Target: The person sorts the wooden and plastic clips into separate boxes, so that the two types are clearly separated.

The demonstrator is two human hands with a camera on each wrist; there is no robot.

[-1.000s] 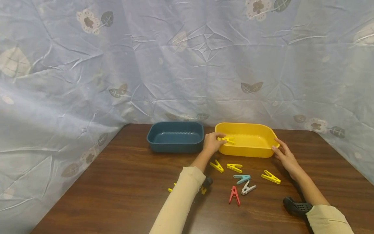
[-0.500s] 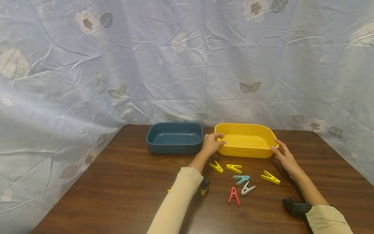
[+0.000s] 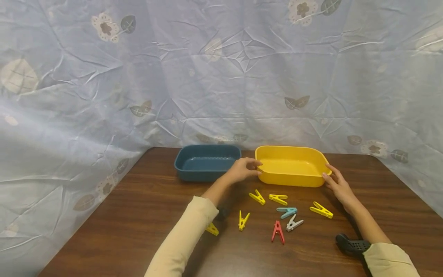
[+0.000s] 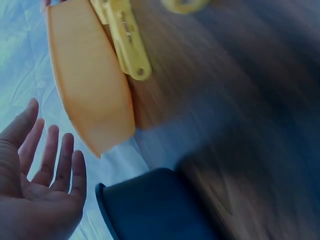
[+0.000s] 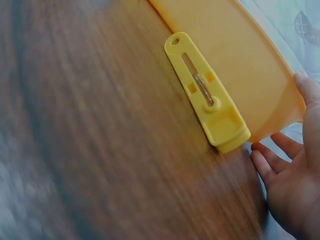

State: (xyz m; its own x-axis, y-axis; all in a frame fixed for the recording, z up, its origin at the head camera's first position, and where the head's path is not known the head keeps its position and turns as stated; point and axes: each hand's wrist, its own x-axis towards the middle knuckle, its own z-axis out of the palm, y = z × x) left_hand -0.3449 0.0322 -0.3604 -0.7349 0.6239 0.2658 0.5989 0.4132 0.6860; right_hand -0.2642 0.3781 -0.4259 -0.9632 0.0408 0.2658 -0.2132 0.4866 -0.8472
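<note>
Left hand (image 3: 241,171), loosely open and holding nothing, is beside one end of the yellow box (image 3: 290,180), whose other end the right hand (image 3: 340,189) touches with nearly straight fingers, perhaps for keeping it steady, while clothespins (image 3: 289,211) lie in front.

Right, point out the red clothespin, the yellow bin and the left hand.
Red clothespin (image 3: 277,227): head view, on its body above the spread legs.
Yellow bin (image 3: 292,180): head view, on its near outer wall.
Left hand (image 3: 240,170): head view, on the back of the hand.
</note>
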